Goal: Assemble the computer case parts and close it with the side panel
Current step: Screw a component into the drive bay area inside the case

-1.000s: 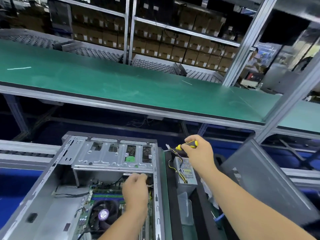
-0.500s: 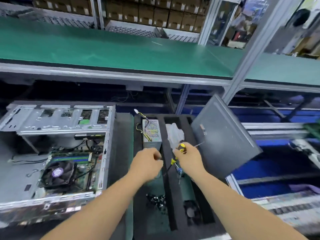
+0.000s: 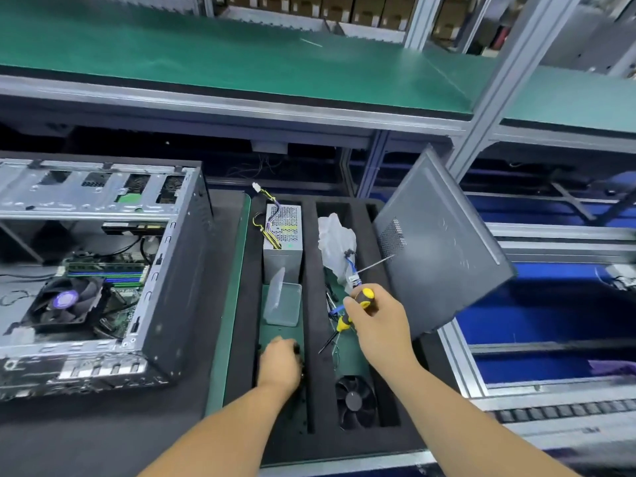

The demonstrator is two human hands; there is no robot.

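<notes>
The case [image 3: 103, 270] lies open on its side at the left of the table [image 3: 103, 435]; inside it are a board with a black fan [image 3: 65, 304] and a metal drive cage [image 3: 93, 191] at the far end. The side panel [image 3: 444, 256] stands tilted at the right, its lower part leaning at the right edge of the foam tray [image 3: 309, 304].

The tray has two long slots; in the left slot sit a grey power supply [image 3: 283, 242] with yellow and black wires, then a clear plastic box [image 3: 283, 304] with its lid raised, then the left hand [image 3: 280, 364], fingers curled down into the slot on small dark parts, but what they grip I cannot tell. In the right slot lie a crumpled clear bag [image 3: 335, 239], a blue cable, a second small screwdriver and, at the near end, a loose black fan [image 3: 356, 401].

The right hand [image 3: 377, 321] is closed around the yellow-black handle of a screwdriver [image 3: 365, 296]; its thin shaft points up and right toward the panel.
</notes>
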